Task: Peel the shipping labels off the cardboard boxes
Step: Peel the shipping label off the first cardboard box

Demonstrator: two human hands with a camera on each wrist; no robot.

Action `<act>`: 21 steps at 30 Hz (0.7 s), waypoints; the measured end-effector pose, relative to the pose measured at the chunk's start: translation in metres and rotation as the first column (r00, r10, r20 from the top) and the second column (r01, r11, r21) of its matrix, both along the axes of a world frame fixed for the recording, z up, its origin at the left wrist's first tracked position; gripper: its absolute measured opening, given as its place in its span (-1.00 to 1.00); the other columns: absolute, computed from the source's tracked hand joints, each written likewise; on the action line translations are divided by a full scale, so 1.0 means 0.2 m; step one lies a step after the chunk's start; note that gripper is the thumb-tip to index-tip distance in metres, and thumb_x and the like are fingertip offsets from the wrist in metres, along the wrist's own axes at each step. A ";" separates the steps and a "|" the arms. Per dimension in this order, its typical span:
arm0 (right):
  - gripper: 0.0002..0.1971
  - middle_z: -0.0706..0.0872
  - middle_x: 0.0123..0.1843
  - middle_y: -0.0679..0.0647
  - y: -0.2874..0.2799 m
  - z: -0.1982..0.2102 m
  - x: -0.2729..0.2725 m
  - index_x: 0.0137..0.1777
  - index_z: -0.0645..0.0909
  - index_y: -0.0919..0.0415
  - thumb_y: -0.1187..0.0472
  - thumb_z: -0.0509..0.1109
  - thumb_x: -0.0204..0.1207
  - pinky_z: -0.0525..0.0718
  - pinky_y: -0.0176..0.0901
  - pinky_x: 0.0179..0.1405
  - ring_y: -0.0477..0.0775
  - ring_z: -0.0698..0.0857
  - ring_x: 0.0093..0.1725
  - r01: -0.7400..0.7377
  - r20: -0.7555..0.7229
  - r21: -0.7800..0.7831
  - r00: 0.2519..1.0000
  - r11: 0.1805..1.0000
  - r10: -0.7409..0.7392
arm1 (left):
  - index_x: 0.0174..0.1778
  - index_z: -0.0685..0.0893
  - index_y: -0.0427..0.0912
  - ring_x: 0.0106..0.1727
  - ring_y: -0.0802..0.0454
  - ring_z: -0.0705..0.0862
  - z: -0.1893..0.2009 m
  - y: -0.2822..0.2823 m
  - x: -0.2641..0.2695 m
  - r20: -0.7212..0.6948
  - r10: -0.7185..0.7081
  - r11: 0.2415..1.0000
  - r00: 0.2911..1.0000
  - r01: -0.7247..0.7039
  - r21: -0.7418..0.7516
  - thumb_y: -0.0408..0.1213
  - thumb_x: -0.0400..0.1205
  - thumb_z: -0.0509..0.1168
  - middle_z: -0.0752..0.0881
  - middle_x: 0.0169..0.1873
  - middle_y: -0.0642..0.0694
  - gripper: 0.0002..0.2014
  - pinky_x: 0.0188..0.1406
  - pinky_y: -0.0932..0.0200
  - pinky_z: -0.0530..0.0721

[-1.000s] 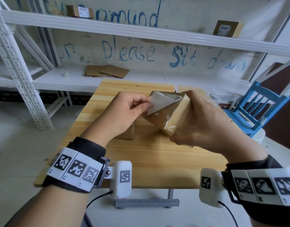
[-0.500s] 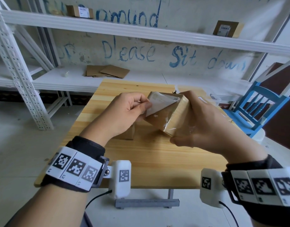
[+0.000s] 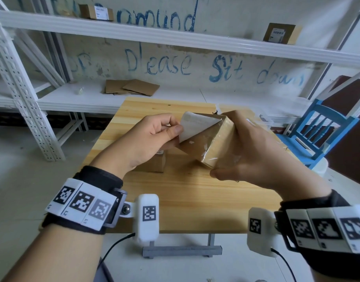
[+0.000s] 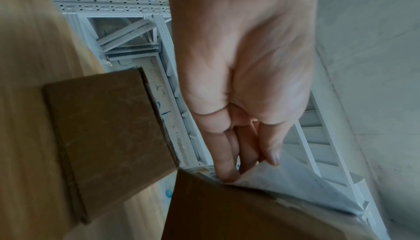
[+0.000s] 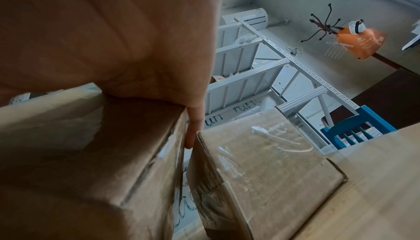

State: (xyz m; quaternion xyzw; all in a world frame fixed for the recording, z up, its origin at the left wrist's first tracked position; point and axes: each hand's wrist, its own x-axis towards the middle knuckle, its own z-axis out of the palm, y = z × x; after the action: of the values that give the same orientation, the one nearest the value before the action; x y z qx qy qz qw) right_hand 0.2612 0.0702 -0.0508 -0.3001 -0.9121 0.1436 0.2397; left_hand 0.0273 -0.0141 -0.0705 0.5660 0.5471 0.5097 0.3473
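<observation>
On the wall [image 3: 195, 49] behind the shelving you can read blue painted words: "Please Sit down", with a partly hidden line above it ending in "amund". Two boxes on the top shelf [image 3: 175, 37] carry printed labels, at [image 3: 96, 12] and [image 3: 280, 33], too small to read. Your wristbands [image 3: 81, 202] bear square black-and-white marker codes.

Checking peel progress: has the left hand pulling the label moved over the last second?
Barely: the left hand holds its spot against the table edge, though the label looks peeled slightly further off the box.
</observation>
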 end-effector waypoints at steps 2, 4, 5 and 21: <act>-0.10 0.57 -0.11 -0.24 0.00 0.00 0.00 0.39 0.43 -0.08 0.02 0.82 0.05 0.47 -0.52 -0.23 -0.40 0.56 -0.05 0.002 0.002 -0.006 1.000 1.000 -0.002 | -0.06 0.62 -0.29 0.11 -0.22 0.78 0.00 0.00 0.00 -0.002 -0.014 1.000 1.000 0.014 -0.005 -0.18 0.77 0.28 0.78 0.09 -0.48 -0.78 0.50 -0.57 0.41; -0.10 0.59 -0.10 -0.23 0.01 0.00 0.00 0.38 0.43 -0.10 0.02 0.82 0.05 0.49 -0.50 -0.24 -0.36 0.57 -0.05 0.002 0.001 -0.015 1.000 1.000 -0.002 | -0.07 0.65 -0.25 0.10 -0.16 0.82 0.00 0.01 -0.01 -0.013 -0.010 1.000 1.000 0.010 0.000 -0.23 0.78 0.26 0.82 0.05 -0.40 -0.81 0.48 -0.31 0.58; -0.10 0.60 -0.11 -0.22 0.01 0.00 0.00 0.38 0.42 -0.10 0.02 0.81 0.05 0.49 -0.49 -0.24 -0.35 0.58 -0.06 0.001 0.001 -0.018 1.000 1.000 -0.001 | -0.09 0.66 -0.21 0.05 -0.08 0.83 0.00 0.02 -0.01 -0.017 -0.011 1.000 1.000 0.011 0.003 -0.26 0.78 0.24 0.84 0.01 -0.31 -0.82 0.42 -0.14 0.67; -0.08 0.68 -0.03 -0.17 0.01 0.00 0.01 0.41 0.43 -0.15 0.04 0.82 0.04 0.60 -0.29 -0.24 -0.18 0.65 -0.06 -0.007 -0.019 -0.066 1.000 0.998 0.005 | -0.09 0.67 -0.10 0.09 0.00 0.82 -0.01 0.01 -0.03 0.068 -0.053 0.998 0.996 0.055 -0.030 -0.27 0.80 0.20 0.86 -0.05 -0.11 -0.81 0.50 -0.16 0.61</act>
State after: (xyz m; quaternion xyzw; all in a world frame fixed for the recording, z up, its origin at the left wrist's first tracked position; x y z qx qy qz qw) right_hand 0.2623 0.0730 -0.0513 -0.3037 -0.9054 0.1773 0.2377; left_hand 0.0215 -0.0121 -0.0721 0.5574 0.5275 0.5104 0.3881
